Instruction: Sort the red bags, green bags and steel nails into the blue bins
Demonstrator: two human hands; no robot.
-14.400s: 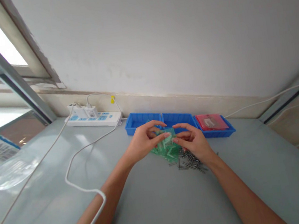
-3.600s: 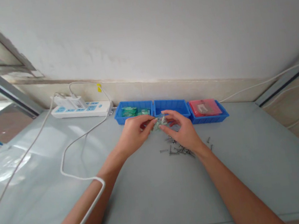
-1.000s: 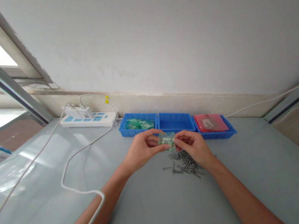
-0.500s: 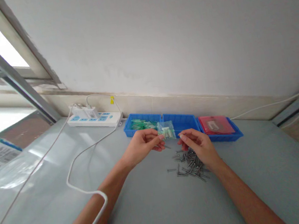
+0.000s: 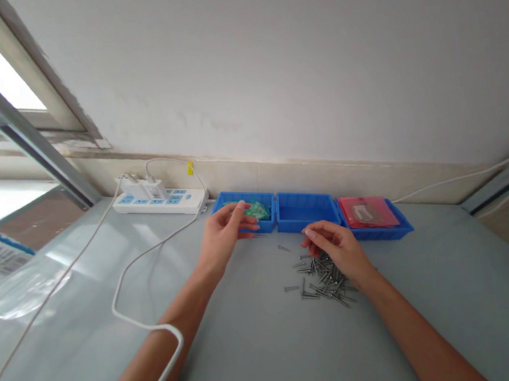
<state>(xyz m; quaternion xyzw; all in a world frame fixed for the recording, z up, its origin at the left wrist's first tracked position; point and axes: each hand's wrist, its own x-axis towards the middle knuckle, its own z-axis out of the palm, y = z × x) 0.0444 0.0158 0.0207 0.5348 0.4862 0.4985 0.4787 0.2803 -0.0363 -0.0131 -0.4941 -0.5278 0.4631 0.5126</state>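
Observation:
My left hand (image 5: 229, 229) is at the front of the left blue bin (image 5: 266, 226), its fingers apart and nothing visible in them. Inside that bin lie green pieces and a shiny clear plastic bag (image 5: 260, 208), partly hidden by my fingers. My right hand (image 5: 338, 248) hovers over the far side of a pile of metal screws (image 5: 323, 278). Its thumb and forefinger are brought together, and whatever they may hold is too small to make out. A loose screw (image 5: 284, 248) lies between my hands, with more thin screws (image 5: 260, 235) beside my left fingertips.
An empty blue bin (image 5: 305, 209) stands in the middle, and the right blue bin (image 5: 401, 231) holds red packets (image 5: 372, 210). At the back left sits a white power strip (image 5: 158, 202) with plugs. A white cable (image 5: 135, 319) loops across my left forearm. Clear plastic (image 5: 31, 298) lies far left.
My left hand has moved left to the left bin and opened. The small clear bag it held is now in that bin. My right hand has hardly moved.

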